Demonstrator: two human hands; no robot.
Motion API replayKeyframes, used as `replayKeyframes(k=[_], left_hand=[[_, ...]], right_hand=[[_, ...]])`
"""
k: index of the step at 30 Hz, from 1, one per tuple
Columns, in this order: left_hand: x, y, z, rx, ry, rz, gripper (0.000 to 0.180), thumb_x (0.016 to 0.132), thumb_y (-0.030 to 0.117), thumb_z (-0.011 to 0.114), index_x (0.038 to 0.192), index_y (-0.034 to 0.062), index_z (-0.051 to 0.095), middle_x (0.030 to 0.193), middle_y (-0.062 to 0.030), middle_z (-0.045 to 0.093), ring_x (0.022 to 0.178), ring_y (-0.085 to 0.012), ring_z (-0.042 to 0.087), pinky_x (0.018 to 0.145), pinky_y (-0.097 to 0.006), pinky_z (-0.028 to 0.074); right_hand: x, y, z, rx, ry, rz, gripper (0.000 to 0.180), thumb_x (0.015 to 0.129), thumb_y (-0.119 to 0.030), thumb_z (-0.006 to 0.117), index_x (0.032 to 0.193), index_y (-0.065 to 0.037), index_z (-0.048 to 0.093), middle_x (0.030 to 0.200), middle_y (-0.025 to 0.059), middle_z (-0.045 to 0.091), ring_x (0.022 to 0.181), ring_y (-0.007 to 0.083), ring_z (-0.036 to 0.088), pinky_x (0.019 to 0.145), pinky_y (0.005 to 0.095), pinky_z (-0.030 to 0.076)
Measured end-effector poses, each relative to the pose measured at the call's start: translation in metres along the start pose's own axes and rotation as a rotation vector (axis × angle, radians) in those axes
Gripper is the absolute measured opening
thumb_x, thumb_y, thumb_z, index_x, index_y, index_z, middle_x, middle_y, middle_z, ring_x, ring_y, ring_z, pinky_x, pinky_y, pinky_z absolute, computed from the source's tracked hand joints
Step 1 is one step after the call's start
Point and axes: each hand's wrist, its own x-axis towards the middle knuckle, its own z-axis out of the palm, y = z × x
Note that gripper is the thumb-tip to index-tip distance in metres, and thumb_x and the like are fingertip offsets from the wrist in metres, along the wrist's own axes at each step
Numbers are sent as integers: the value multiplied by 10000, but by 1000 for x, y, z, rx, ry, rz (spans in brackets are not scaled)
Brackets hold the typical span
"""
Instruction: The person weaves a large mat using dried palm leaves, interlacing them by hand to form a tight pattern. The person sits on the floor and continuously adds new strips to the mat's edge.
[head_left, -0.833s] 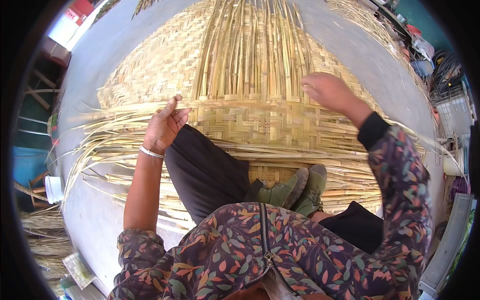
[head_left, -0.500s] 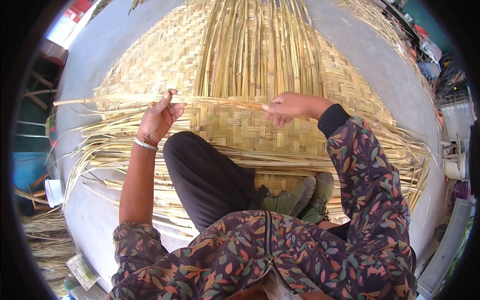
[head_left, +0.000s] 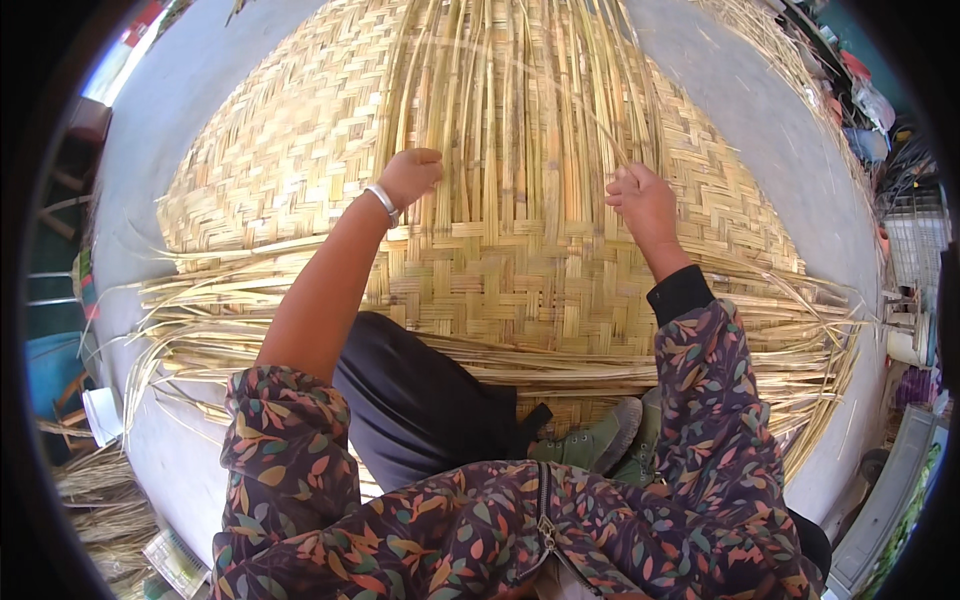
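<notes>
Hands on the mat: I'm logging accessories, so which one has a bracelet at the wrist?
The left hand, with a silver bracelet; the right hand's wrist is bare above a dark cuff.

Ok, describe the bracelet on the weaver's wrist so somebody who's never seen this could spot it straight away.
Start at the big woven bamboo mat that fills the floor, with loose upright strips running up its middle. The left hand rests at the left edge of those strips. Just below it, round the bare wrist, sits the bracelet: a thin silvery band, the only shiny metal among all the straw-coloured strips.
</notes>
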Motion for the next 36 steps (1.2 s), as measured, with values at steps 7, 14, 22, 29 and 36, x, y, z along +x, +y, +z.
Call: replayKeyframes(k=[7,14,22,29,36], left_hand=[[53,7,25,834,269,141,356,731,199,629,971,-62,598,894,-270,629,857,-395,612,817,-416,485],[54,25,12,276,28,-221,222,797,167,662,945,11,608,730,-76,661,551,-148,619,404,-265,427],[64,14,0,217,-154,-180,262,814,184,662,974,-18,609,739,-67,654,581,-128,598,464,-278,457],[20,26,-4,-419,-376,-116,232,849,155,623,1032,15,593,927,-73,652,786,-125,617,664,-272,509],[30,1,-12,-175,-92,-129,176,814,228,639,783,72,563,752,-39,590,674,-114,556,635,-327,482]], right_hand=[[1,3,40,545,106,309,226,947,-162,459,948,43,551,819,135,652,652,171,646,560,272,520],[39,-2,82,135,-222,190,269,911,-163,511,1074,51,532,892,169,632,720,226,662,602,305,532],[100,38,128,-103,-363,78,285,814,-238,614,933,16,563,880,192,628,785,276,649,650,351,517],[80,-21,106,118,-457,465,312,942,-211,434,1181,-15,474,978,106,580,771,211,636,623,302,508],[76,-17,110,239,-405,358,312,956,-242,443,1164,-11,464,1019,94,556,958,213,575,753,326,501]])
